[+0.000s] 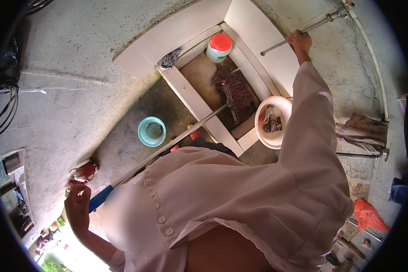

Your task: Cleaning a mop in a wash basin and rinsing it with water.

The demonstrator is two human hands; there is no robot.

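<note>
My left hand [77, 205] is at the lower left, its fingers curled at the blue grip [101, 198] of a mop. The mop's metal handle [163, 148] slants up to a dark brown string mop head [238, 93], which rests inside a low, tile-edged wash basin [210, 125] on the floor. At the upper right my right arm is stretched out, and my right hand [300, 41] is closed around a thin metal pipe [278, 46] that runs out from the wall. The pipe's free end points over the tiled wall beside the basin.
A red-lidded plastic jar [219, 48] stands in the basin's far corner; a grey cloth [170, 59] lies on its edge. A pale tub [273, 122] with cloths stands right of it. On the floor are a turquoise bowl [152, 132] and a red thermos flask [85, 171].
</note>
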